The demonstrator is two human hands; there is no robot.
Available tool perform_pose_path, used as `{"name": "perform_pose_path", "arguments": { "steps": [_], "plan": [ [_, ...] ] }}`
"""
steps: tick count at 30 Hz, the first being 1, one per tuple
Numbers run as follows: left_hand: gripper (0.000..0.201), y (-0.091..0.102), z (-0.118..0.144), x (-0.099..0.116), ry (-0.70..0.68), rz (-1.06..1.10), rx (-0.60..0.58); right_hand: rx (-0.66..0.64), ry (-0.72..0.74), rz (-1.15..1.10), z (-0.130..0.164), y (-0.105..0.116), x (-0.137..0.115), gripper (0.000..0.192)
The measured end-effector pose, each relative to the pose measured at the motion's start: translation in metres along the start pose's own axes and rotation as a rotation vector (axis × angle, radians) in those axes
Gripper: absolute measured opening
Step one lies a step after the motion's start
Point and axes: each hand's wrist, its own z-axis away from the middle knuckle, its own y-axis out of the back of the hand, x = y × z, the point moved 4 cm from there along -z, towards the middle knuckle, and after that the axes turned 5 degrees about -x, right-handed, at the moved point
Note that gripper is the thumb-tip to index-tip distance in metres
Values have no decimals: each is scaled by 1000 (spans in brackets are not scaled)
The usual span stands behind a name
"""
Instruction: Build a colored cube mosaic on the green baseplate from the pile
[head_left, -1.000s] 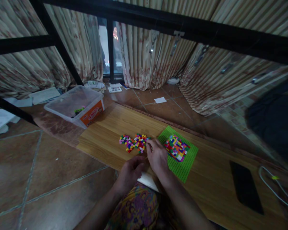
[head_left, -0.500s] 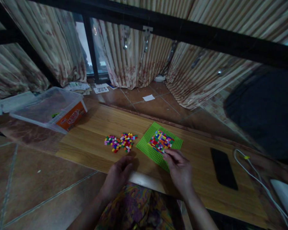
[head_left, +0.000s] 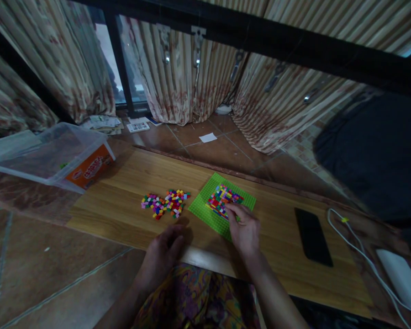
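A green studded baseplate [head_left: 202, 209] lies on the wooden board [head_left: 123, 196], with a patch of small multicoloured bricks [head_left: 222, 200] pressed onto it. My right hand [head_left: 245, 228] rests on the plate's near right part, its fingertips touching the edge of the brick patch; whether a brick is pinched there is hidden. A loose pile of small coloured bricks [head_left: 164, 203] sits left of the plate. My left hand [head_left: 164, 249] lies on the board's near edge just below that pile, fingers loosely curled, holding nothing that I can see.
A clear plastic tub with an orange label [head_left: 55, 157] stands at the board's left end. A black phone [head_left: 312, 236] lies right of the plate, with a white cable [head_left: 356, 249] and a white charger [head_left: 400, 278] beyond. Curtains and a black frame stand behind.
My right hand went from the loose pile across to the baseplate and now touches the brick patch. My left hand stayed near the board's front edge. The view swung to the right.
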Motion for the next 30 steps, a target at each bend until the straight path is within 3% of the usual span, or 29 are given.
{"name": "perform_pose_path", "arguments": {
  "steps": [11, 21, 30],
  "plan": [
    [33, -1, 2, -3, -20, -37, -1, -52, -41, -18, -14, 2, -1, 13],
    [32, -3, 1, -2, -4, -31, -5, -103, 39, 38, -16, 5, -1, 15],
    [32, -2, 1, -2, -26, -44, 19, -29, 112, 101, -10, 0, -2, 17]
  ]
}}
